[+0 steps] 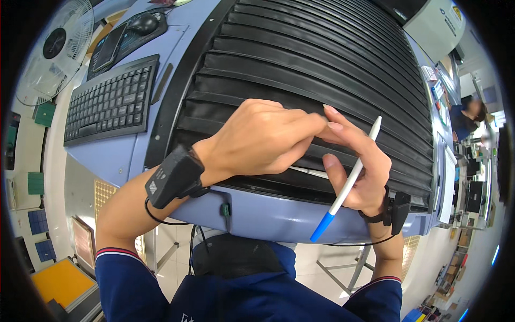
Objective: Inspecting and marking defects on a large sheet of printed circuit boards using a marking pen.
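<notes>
My left hand [263, 134] is closed, its fingers curled in over black pleated bellows [300, 75]. Whatever lies in its fingers, if anything, is hidden. My right hand [371, 163] faces it, with index fingertip touching or almost touching the left fingers. A white pen with a blue end [348, 185] slants across the right hand, lodged between thumb and fingers; its blue end points down toward me. Behind the hands, a thin white stick-like thing [309, 172] lies near the bellows' front edge, partly covered.
A black keyboard [112, 102] sits on the pale blue machine surface at left, with a mouse [144, 23] and a phone [106, 48] beyond. A fan [53, 45] stands far left. At far right, a person [466, 118] is near. Cables trail from both wrist devices.
</notes>
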Demonstrator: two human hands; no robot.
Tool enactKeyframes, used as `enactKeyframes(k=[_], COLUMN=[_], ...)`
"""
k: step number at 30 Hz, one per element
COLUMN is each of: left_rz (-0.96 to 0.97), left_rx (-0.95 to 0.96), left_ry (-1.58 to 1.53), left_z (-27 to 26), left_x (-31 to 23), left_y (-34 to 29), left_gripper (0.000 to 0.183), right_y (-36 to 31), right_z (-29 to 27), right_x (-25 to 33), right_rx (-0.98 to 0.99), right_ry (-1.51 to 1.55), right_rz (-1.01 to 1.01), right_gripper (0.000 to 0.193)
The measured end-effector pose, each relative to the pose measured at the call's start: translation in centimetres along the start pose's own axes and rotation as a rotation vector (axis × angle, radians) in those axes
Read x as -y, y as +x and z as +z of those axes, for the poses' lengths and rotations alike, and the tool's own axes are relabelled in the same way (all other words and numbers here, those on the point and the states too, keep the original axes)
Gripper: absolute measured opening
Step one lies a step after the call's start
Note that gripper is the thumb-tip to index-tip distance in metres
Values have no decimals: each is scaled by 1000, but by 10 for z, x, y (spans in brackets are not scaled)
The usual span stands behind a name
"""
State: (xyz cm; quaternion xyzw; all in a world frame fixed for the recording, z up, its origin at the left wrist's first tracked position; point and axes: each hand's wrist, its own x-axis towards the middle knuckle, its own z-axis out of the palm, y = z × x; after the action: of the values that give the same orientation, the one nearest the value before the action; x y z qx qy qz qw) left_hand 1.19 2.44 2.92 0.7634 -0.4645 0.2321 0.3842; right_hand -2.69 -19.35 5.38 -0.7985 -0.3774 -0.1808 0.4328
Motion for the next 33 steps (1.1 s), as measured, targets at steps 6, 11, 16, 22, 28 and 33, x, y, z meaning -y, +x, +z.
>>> enactKeyframes(k=[6, 11, 16, 22, 28, 33], left_rz=[22, -48, -174, -159, -283, -310], left_rx=[-6, 6, -43, -237, -253, -197], left_ry=[-24, -41, -98, -128, -196, -177], left_z=[1, -4, -4, -3, -4, -5], left_x=[3, -1, 0, 0, -2, -4], left_y=[0, 1, 3, 1, 3, 1], left_gripper=[28, 27, 21, 28, 35, 36], right_y=[-2, -3, -3, 0, -7, -8], right_z=[1, 4, 3, -3, 6, 0], right_x=[-2, 0, 1, 4, 19, 22], right_rx=[18, -35, -132, 230, 469, 551], right_ry=[-52, -26, -8, -95, -174, -35], right_rz=[-36, 29, 155, 38, 124, 264], right_gripper=[46, 45, 38, 29, 35, 29])
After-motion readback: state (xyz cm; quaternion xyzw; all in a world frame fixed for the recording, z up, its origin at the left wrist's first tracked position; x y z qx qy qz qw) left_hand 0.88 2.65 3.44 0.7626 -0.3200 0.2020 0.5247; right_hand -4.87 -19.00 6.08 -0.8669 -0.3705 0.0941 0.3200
